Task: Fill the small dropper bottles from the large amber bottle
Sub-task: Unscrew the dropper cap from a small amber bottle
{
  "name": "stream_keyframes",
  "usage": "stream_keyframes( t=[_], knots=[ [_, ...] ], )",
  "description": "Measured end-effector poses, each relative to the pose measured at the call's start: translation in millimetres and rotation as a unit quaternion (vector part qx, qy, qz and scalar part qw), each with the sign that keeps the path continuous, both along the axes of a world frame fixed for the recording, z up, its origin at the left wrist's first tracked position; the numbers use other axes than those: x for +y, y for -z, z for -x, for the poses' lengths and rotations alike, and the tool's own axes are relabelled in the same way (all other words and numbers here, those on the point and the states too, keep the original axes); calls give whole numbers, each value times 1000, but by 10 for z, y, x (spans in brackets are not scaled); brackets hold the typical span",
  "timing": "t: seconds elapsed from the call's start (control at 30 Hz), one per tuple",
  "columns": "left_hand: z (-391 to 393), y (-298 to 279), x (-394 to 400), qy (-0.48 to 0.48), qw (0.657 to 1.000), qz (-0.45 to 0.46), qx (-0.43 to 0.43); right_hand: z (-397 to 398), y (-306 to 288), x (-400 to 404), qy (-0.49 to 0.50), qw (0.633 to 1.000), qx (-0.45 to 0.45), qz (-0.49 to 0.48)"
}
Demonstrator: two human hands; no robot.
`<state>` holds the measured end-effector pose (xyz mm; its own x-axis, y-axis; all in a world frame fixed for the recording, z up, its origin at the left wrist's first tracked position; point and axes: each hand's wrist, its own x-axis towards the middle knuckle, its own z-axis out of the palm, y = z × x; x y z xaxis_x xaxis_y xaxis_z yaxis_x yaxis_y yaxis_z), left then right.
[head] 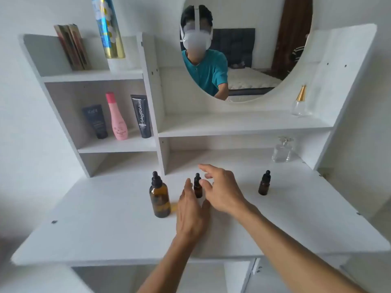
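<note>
Flanking 1 small dropper bottle (197,185) — left hand (190,214), right hand (222,189), fingers relaxed.

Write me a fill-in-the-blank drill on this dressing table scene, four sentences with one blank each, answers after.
1. The large amber bottle stands to the ____ of the left hand.
2. Both hands reach for the middle small dropper bottle, which still wears its ____ cap.
3. The other small dropper bottle stands beyond the ____ hand.
4. On the shelf, the pink bottle stands between two ____ tubes.

Answers: left; dropper; right; black

Pink bottle (118,117) between two dark tubes (141,116)
</note>
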<state>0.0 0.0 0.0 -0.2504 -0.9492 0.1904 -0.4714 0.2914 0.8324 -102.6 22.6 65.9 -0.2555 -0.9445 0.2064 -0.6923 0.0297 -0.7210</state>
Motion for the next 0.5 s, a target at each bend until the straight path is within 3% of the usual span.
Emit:
stream_keyframes(
  t=[0.5],
  knots=[
    [-23,64,-151,-52,999,7,16,32,201,-155,-16,999,18,27]
  ],
)
